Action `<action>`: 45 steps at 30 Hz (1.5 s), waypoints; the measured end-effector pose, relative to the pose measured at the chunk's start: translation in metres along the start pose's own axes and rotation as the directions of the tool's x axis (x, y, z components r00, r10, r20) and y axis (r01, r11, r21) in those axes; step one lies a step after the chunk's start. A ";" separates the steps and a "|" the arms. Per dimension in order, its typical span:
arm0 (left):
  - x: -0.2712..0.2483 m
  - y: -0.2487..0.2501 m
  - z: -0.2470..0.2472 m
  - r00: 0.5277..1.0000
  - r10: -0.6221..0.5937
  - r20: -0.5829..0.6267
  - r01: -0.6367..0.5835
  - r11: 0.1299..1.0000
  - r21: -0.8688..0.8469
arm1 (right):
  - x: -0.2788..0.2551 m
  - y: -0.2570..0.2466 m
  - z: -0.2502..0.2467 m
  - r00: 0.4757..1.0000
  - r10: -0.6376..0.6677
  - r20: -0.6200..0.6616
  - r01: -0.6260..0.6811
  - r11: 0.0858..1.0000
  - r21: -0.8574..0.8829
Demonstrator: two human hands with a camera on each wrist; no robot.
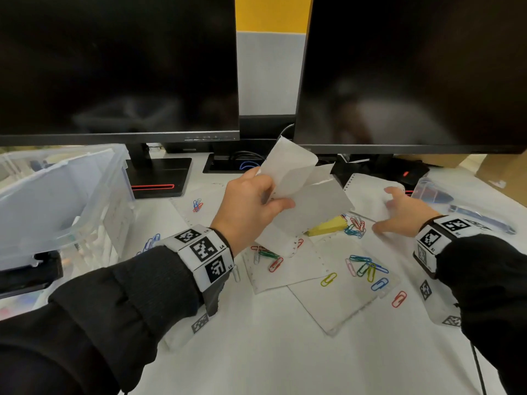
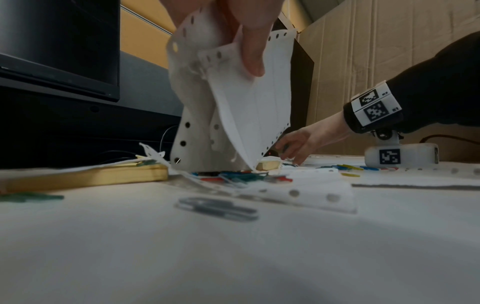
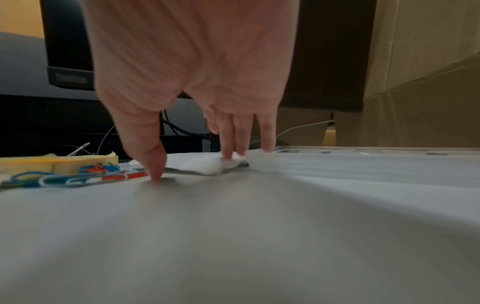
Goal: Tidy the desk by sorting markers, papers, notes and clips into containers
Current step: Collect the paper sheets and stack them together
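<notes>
My left hand (image 1: 253, 201) grips a bunch of white perforated paper sheets (image 1: 299, 183) lifted above the desk; in the left wrist view the sheets (image 2: 249, 107) hang from thumb and fingers. My right hand (image 1: 399, 212) lies spread on another white sheet (image 1: 368, 192) at the right, fingertips (image 3: 228, 156) and thumb pressing down on it. A yellow pad of sticky notes (image 1: 328, 228) sits between the hands. Coloured paper clips (image 1: 365, 267) are scattered over more sheets (image 1: 336, 297) in front. A blue marker (image 1: 482, 220) lies at the far right.
A clear plastic bin (image 1: 60, 201) stands at the left. A smaller clear container (image 1: 436, 189) sits at the right, beside a cardboard box (image 1: 502, 172). Two dark monitors (image 1: 119, 67) close off the back. Another yellow pad (image 2: 85, 176) lies at the left.
</notes>
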State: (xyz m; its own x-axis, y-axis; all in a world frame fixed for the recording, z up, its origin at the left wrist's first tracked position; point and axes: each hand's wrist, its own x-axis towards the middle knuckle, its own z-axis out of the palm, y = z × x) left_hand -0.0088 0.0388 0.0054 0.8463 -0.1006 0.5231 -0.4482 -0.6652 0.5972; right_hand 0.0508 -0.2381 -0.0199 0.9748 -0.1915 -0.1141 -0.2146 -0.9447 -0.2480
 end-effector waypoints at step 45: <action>-0.006 0.003 -0.003 0.997 0.074 0.023 -0.073 0.997 -0.026 | -0.004 0.004 0.003 1.000 -0.024 -0.010 0.020 0.953 -0.302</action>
State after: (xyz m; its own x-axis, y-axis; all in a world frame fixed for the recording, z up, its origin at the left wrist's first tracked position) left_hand -0.0159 0.0400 0.0058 0.8174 -0.1667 0.5514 -0.5162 -0.6368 0.5727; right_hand 0.0459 -0.2400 -0.0227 0.9802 -0.1716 -0.0989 -0.1672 -0.9846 0.0517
